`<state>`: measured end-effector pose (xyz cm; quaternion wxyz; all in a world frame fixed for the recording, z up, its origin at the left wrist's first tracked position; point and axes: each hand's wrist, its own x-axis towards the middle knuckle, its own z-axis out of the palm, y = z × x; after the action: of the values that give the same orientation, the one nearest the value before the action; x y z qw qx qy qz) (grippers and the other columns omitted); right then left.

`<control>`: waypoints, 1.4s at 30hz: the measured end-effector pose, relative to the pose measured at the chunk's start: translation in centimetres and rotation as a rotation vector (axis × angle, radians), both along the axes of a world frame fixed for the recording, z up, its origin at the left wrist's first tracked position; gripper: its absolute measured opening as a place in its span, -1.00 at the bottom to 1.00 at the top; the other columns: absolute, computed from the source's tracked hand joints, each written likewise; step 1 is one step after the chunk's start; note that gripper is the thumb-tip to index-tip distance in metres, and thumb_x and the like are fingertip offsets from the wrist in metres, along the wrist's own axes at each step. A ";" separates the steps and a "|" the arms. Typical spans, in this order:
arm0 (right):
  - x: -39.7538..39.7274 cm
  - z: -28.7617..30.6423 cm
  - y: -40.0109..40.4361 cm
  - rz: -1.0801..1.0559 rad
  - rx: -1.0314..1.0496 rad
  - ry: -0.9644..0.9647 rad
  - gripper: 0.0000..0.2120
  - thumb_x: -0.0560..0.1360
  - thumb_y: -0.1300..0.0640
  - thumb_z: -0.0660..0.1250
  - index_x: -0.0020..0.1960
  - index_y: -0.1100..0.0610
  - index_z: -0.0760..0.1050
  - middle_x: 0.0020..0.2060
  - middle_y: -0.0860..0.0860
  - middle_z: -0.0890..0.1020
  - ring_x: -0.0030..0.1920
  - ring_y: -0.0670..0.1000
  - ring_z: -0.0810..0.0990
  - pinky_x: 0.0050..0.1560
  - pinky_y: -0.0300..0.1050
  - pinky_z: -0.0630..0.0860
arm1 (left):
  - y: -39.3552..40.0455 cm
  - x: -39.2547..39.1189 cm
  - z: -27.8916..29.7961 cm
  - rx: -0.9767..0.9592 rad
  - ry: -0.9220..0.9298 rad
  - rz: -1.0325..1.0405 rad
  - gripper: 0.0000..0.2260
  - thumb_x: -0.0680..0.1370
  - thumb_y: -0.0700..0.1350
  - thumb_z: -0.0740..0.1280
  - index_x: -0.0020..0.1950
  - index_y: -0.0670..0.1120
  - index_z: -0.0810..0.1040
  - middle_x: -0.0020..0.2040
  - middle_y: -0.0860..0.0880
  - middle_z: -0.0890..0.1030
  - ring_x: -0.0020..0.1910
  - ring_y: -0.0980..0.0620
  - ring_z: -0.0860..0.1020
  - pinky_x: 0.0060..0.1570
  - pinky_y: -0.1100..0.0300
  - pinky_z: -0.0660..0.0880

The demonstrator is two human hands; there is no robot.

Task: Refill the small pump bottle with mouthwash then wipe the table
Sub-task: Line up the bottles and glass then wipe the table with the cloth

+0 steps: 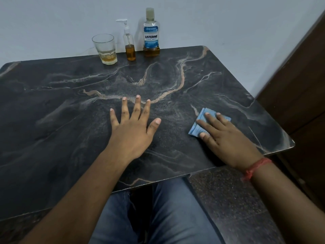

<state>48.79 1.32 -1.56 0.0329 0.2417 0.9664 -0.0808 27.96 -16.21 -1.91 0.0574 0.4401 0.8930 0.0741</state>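
Observation:
The small clear pump bottle (pixel 129 44), with amber liquid in its lower part and a white pump on top, stands at the table's far edge. Right of it stands the capped mouthwash bottle (pixel 151 32), blue-labelled, with a little amber liquid at the bottom. My right hand (pixel 226 136) lies flat on a folded blue cloth (pixel 202 124) and presses it to the dark marble table (pixel 70 111) near the right edge. My left hand (pixel 133 127) rests palm down in the table's middle, fingers spread, holding nothing.
A clear glass (pixel 105 49) with a little amber liquid stands left of the pump bottle. A pale wall runs behind the table and a dark wooden door (pixel 299 85) stands at the right. My legs in jeans (pixel 158 217) are below the near edge.

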 end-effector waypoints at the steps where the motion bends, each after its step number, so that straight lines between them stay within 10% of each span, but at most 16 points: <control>1: -0.6 0.0 -0.7 0.024 0.027 -0.005 -0.27 0.48 -0.35 -0.37 0.59 -0.17 -0.02 0.61 -0.05 -0.01 0.60 0.11 -0.10 0.55 -0.01 -0.14 | -0.1 -0.1 0.0 0.000 -0.001 0.005 -0.32 0.52 0.37 -0.36 0.61 0.14 -0.31 0.61 0.07 -0.36 0.55 -0.10 -0.45 0.49 -0.32 -0.32; 5: -3.4 -0.5 -4.1 0.330 -0.007 -0.049 -0.32 0.55 -0.34 -0.30 0.60 -0.14 -0.01 0.61 -0.03 -0.02 0.60 0.09 -0.12 0.58 0.05 -0.11 | -0.6 -0.5 0.0 -0.009 0.000 0.021 -0.30 0.51 0.37 -0.37 0.61 0.14 -0.31 0.61 0.07 -0.36 0.55 -0.10 -0.45 0.49 -0.32 -0.31; 9: -5.8 -0.2 -1.9 0.158 0.026 -0.019 -0.06 0.36 -0.44 -0.60 0.61 -0.12 -0.07 0.61 0.02 -0.03 0.60 0.15 -0.13 0.57 0.10 -0.10 | -1.7 -1.3 0.0 -0.009 0.006 0.058 -0.30 0.51 0.37 -0.36 0.61 0.14 -0.29 0.62 0.06 -0.34 0.56 -0.11 -0.44 0.49 -0.33 -0.31; 14: -7.9 -1.0 -5.2 0.359 0.062 -0.035 -0.34 0.57 -0.31 -0.30 0.61 -0.11 -0.09 0.61 -0.01 -0.07 0.60 0.11 -0.13 0.57 0.05 -0.15 | -3.4 -3.0 -0.1 -0.021 0.019 0.111 -0.32 0.53 0.36 -0.35 0.62 0.14 -0.30 0.63 0.05 -0.31 0.56 -0.11 -0.42 0.49 -0.33 -0.30; 42: -33.4 -1.0 -7.1 0.491 0.100 0.026 -0.41 0.66 -0.21 -0.14 0.62 0.00 -0.07 0.61 0.04 -0.02 0.60 0.14 -0.07 0.56 0.07 -0.07 | -9.1 -15.9 1.0 -0.019 0.089 0.319 -0.31 0.52 0.38 -0.36 0.61 0.15 -0.29 0.63 0.04 -0.33 0.57 -0.16 -0.39 0.49 -0.35 -0.28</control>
<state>15.37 -5.82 -2.53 0.0270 -0.0003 0.9993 -0.0254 12.04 -25.29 -0.92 0.0094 0.2952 0.9539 0.0542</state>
